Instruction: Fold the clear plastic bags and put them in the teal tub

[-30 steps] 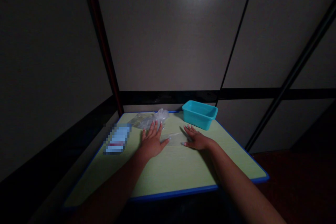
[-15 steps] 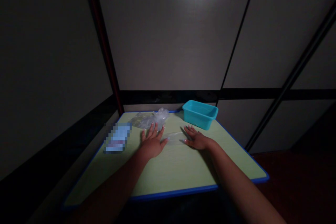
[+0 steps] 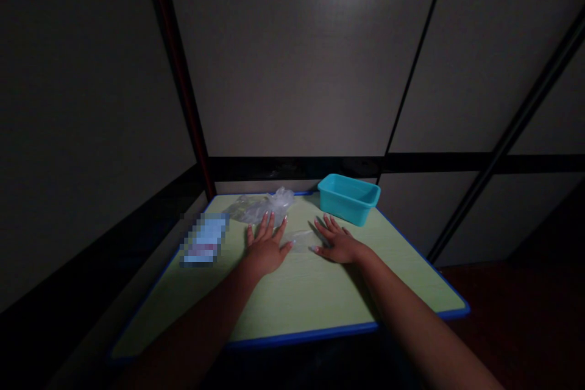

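A thin clear plastic bag or sheet (image 3: 300,242) lies flat on the pale green table (image 3: 301,298), between my hands. My left hand (image 3: 265,251) rests palm down over its left end, fingers spread. Over its right end is my right hand (image 3: 339,245), also palm down with the fingers apart. Both hands hide the ends of the plastic. Just beyond my left fingertips lies a crumpled clear plastic bag (image 3: 256,208), bunched up at its right side.
A turquoise plastic basin (image 3: 348,200) stands at the table's back right, beyond my right hand. At the left edge lies a flat bluish rectangle (image 3: 205,241), blurred out. Blue edging (image 3: 306,336) borders the table. Cabinet-like panels (image 3: 292,73) rise behind it.
My right hand has shifted slightly left over the clear plastic, its fingers spreading wider. My left hand has stayed in place.
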{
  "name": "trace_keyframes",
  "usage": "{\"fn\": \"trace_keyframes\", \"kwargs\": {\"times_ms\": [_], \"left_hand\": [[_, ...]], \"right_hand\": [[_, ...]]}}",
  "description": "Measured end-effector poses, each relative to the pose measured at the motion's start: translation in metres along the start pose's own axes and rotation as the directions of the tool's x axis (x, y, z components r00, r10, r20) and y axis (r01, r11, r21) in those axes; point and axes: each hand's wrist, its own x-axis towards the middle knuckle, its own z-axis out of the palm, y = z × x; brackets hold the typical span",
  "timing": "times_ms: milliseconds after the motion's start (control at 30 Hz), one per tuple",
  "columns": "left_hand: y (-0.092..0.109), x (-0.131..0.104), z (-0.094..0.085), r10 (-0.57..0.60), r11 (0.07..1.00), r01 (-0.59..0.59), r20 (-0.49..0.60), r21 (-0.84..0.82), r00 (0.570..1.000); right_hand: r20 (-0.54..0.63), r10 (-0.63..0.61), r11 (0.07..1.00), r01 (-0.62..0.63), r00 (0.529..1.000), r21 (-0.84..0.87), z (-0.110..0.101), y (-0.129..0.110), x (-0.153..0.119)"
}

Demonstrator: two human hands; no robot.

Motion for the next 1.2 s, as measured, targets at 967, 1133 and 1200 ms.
{"fn": "trace_keyframes", "kwargs": {"times_ms": [967, 1133, 1200], "left_hand": [[0.012, -0.010, -0.021, 0.185, 0.983, -0.186, -0.148, 0.006, 0.972], [0.013, -0.011, -0.022, 0.203, 0.979, -0.205, -0.161, 0.006, 0.966], [0.014, -0.011, -0.022, 0.215, 0.976, -0.217, -0.157, 0.005, 0.964]], "right_hand": [[0.028, -0.010, 0.999, 0.011, 1.000, -0.031, -0.001, -0.004, -0.002], [0.028, -0.009, 1.000, 0.010, 1.000, -0.027, 0.000, -0.004, -0.002], [0.028, -0.010, 1.000, 0.011, 1.000, -0.028, 0.000, -0.004, -0.002]]}}
